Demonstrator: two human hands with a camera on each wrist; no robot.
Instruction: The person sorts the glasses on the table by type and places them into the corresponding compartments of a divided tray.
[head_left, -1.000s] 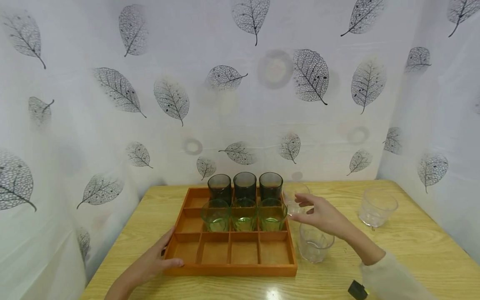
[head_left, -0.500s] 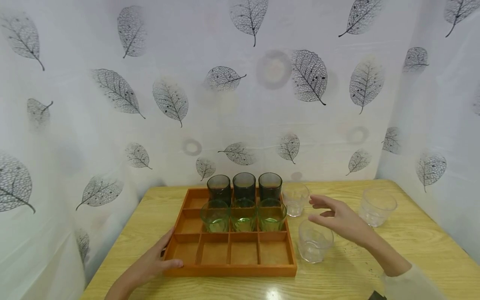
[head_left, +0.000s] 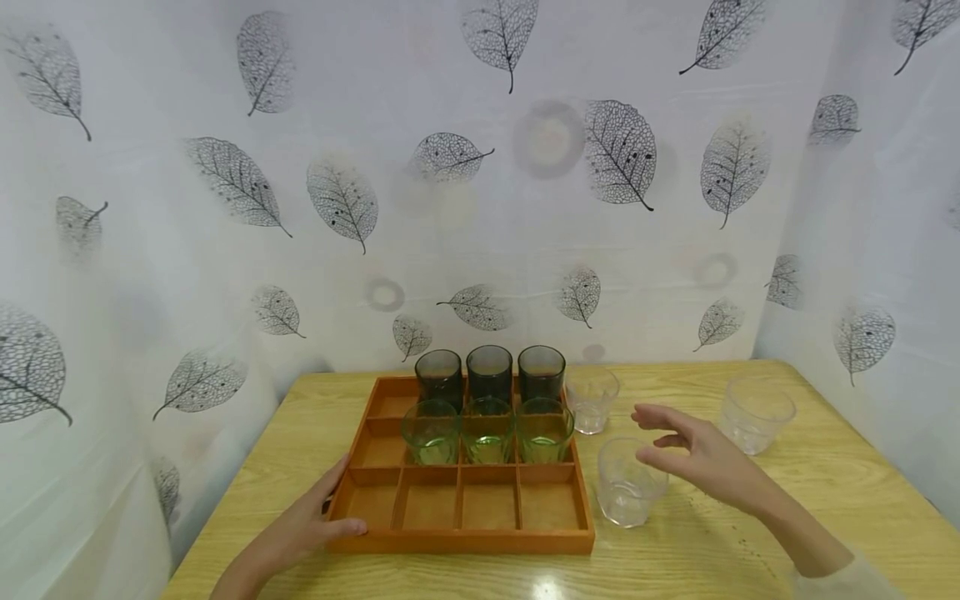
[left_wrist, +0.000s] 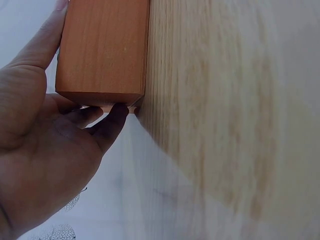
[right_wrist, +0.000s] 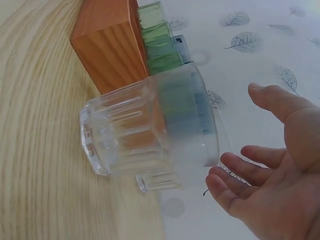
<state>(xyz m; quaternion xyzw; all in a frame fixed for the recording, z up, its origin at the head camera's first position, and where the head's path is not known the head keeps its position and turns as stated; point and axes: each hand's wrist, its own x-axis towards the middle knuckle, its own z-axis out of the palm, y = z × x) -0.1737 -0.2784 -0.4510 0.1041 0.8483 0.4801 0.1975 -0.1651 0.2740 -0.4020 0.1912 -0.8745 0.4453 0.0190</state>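
My left hand grips the near left corner of the compartmented wooden tray, thumb on the front wall and fingers along the left side. In the left wrist view, the fingertips touch the tray's end wall. Right of the tray, my right hand hovers above and beside a clear glass, fingers apart and holding nothing. The right wrist view shows that glass upright on the table, its rim near my fingers but apart from the thumb. Three green glasses stand in the tray's middle row.
Three dark grey glasses fill part of the tray's back row. The front row's compartments hold nothing. Another clear glass stands by the tray's back right corner, a third farther right. A leaf-patterned curtain borders the table.
My right hand has drawn back rightward and slightly down, from beside the tray's right edge and the far clear glass to the nearer one. The left hand and the glasses have not moved.
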